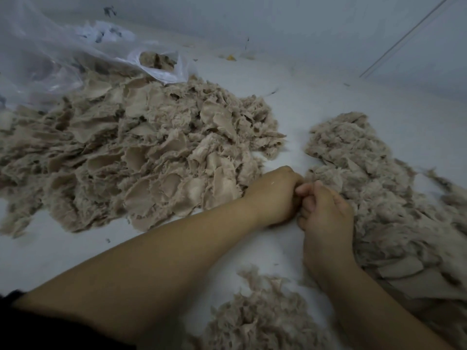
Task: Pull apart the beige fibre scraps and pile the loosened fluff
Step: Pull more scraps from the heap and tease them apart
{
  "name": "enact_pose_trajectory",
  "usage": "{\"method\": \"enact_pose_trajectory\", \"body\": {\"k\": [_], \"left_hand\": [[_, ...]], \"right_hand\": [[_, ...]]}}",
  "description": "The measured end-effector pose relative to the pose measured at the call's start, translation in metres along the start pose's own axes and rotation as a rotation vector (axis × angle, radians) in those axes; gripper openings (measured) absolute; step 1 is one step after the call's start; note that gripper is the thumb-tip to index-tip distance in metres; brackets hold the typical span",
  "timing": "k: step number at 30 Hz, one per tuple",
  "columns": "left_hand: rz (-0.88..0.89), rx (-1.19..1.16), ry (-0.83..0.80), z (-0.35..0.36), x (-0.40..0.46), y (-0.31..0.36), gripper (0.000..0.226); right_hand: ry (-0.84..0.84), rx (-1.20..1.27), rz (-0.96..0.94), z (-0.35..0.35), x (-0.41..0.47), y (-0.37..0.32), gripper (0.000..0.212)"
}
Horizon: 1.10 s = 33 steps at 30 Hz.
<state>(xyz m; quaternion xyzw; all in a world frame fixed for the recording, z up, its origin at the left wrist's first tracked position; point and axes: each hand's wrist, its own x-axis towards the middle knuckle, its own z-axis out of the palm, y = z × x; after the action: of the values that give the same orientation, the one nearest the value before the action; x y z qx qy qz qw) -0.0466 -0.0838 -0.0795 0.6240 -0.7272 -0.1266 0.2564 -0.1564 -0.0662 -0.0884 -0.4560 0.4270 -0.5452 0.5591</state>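
At nine o'clock, a clear plastic bag [38, 59] is slumping against a wide heap of beige scraps [131, 152], many of them looking flat and unpicked. At the centre of the pale work surface [290, 92] the left hand [275, 195] and right hand [326, 210] are meeting knuckle to knuckle, both curled tight, seemingly pinching something between them; what it is, I cannot tell. At three o'clock the loosened fluff pile [366, 173] is spreading beside the right hand. The risk: pulled tufts drifting into the smaller clump [260, 314] at six o'clock, mixing sorted with unsorted.
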Motion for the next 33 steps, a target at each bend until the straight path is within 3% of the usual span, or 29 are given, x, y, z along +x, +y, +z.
{"method": "enact_pose_trajectory", "body": {"k": [2,5,10,13,17,21,24,27,30,31,33], "left_hand": [[-0.050,0.031,0.066,0.007,0.002,-0.004,0.014],[-0.016,-0.147,0.161,0.012,-0.008,-0.012,0.017],[0.000,-0.432,0.237,-0.001,-0.032,-0.022,0.015],[-0.124,-0.612,0.243,-0.010,-0.048,-0.028,0.012],[-0.322,-0.819,0.227,-0.019,-0.057,-0.030,0.013],[-0.349,-0.772,0.114,-0.023,-0.050,-0.021,0.004],[-0.350,-0.701,0.082,-0.020,-0.041,-0.019,0.030],[-0.309,-0.481,0.162,-0.010,-0.029,-0.020,0.041],[-0.325,-0.265,0.270,-0.003,-0.021,-0.018,0.018],[-0.299,-0.279,0.319,-0.001,-0.021,-0.019,0.006],[-0.228,-0.366,0.391,0.001,-0.029,-0.016,0.015]], "right_hand": [[0.018,0.017,0.037,0.000,0.002,-0.001,0.035],[0.036,0.035,0.141,-0.001,0.006,-0.003,0.025],[0.064,0.065,0.239,0.000,0.011,-0.007,0.031],[0.070,0.072,0.258,-0.001,0.014,-0.006,0.034],[0.022,0.022,0.267,-0.002,0.017,-0.002,0.017],[-0.004,-0.062,0.213,-0.001,0.015,0.001,0.022],[-0.015,-0.073,0.202,-0.001,0.016,0.002,0.021],[-0.051,-0.126,0.175,0.000,0.014,0.003,0.021],[-0.079,-0.191,0.148,0.000,0.013,0.003,0.019],[-0.085,-0.204,0.143,0.000,0.013,0.002,0.020],[-0.115,-0.226,0.124,0.000,0.012,0.001,0.032]]}}
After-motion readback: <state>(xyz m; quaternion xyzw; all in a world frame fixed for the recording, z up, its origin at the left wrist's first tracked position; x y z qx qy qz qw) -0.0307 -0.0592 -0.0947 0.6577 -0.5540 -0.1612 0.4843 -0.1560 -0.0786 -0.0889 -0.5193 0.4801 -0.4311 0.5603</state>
